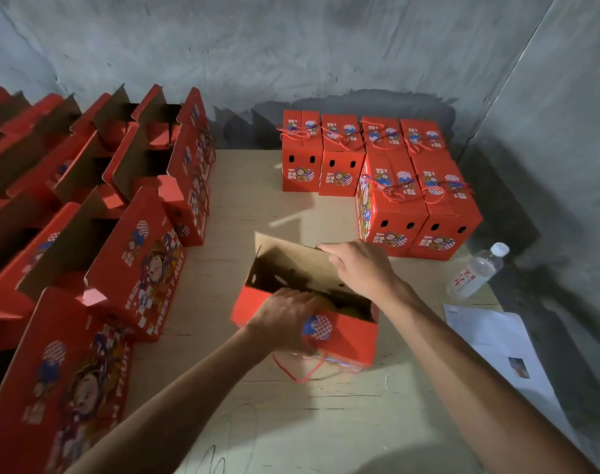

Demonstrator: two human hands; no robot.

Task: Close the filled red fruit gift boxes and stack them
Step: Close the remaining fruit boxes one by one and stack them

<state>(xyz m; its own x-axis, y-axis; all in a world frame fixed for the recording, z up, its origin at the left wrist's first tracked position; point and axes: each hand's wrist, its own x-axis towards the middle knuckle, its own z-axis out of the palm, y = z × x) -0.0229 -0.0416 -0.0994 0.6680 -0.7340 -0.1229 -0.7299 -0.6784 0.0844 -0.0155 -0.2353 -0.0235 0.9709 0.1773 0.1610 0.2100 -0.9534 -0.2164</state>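
In the lower middle of the frame one red gift box (339,331) stands open on the pale counter (360,422), its brown far flap (291,260) upright and something greenish just visible inside. The right hand (361,265) pinches the top edge of that flap; the left hand (286,318) has its grip on the near flap by the box's rim, fingers curled over the edge. A red cord handle (302,371) trails from the front of the box onto the counter.

Toward the upper right, a group of closed boxes (380,179) sits in rows, cord handles tied on top; whether any rests on another cannot be told. Along the left side of the frame many open boxes (127,200) wait with flaps raised. Judging by the counts, the job is well short of halfway: this box is mid-closing, and most remain.
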